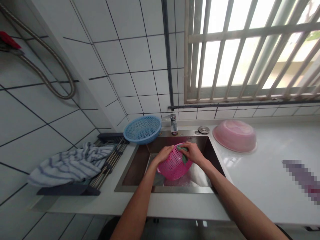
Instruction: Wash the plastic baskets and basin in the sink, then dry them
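Head view, frame centre: left fingers [170,148] grip a round pink plastic colander [172,166], probably light, slippery, best rim-held; right fingers [186,145] clutch green cloth [184,159].

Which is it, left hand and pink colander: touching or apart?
Touching: the head view shows the left hand holding the pink colander near its rim.

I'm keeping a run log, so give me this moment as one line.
left hand: holding pink colander | right hand: green cloth against colander | location: at sink | nearby: blue basket
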`<state>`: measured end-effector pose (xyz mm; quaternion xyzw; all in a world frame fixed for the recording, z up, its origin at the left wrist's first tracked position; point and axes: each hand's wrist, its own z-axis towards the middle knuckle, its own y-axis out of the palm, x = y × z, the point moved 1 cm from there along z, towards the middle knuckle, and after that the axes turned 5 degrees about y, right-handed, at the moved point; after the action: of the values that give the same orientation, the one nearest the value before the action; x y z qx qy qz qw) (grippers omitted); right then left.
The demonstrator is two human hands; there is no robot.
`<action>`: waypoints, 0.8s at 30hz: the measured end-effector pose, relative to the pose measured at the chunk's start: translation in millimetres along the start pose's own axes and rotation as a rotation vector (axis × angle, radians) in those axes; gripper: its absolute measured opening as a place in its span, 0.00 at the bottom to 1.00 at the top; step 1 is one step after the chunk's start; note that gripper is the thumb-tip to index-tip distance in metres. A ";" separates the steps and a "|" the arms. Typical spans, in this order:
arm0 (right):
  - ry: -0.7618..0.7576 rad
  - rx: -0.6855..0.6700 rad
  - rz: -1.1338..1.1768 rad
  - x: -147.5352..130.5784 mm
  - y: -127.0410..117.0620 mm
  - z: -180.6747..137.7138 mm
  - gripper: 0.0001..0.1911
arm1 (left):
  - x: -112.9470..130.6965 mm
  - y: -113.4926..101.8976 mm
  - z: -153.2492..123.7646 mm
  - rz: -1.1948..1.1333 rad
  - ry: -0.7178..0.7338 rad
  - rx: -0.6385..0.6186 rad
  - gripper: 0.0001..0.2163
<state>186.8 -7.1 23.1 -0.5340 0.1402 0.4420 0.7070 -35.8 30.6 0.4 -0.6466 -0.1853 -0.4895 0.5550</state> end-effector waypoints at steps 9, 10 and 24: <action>-0.124 -0.123 0.004 -20.3 10.3 -2.0 0.09 | -5.1 -0.5 3.2 -0.026 0.030 0.035 0.29; -0.083 -0.079 -0.028 -13.6 5.2 -0.4 0.09 | -4.6 -0.1 2.9 -0.025 0.017 0.027 0.30; -0.111 -0.116 -0.027 -20.3 7.9 -3.3 0.09 | -5.5 -1.4 3.1 0.003 0.013 0.061 0.29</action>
<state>170.0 -19.3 30.4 -0.5506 0.0677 0.4688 0.6874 -38.1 35.5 -3.1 -0.6262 -0.1957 -0.4871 0.5764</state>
